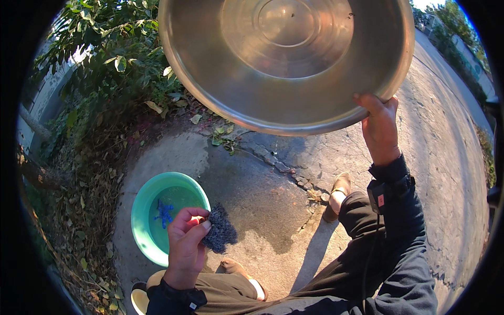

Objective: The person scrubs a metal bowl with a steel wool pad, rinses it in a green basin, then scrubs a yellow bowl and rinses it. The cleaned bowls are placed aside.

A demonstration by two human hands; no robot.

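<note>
My right hand (380,122) grips the lower right rim of a large, round metal basin (275,94), thumb over the inner side. The basin is tilted with its inside towards me, and its top runs out of view. My left hand (187,240) pinches a dark, fuzzy scrubbing pad (220,230) between thumb and fingers, low over the ground and well apart from the basin. Just left of that hand stands a green plastic tub (138,232). Blue strips (163,212) of something I cannot identify lie inside it.
The cracked concrete (429,177) bears a dark wet patch (267,201). Leafy bushes (118,47) and dry leaves border the left side. A pale-lined container (139,300) sits by my left knee, partly hidden. My shoes (341,183) are on the concrete; a road runs at the right.
</note>
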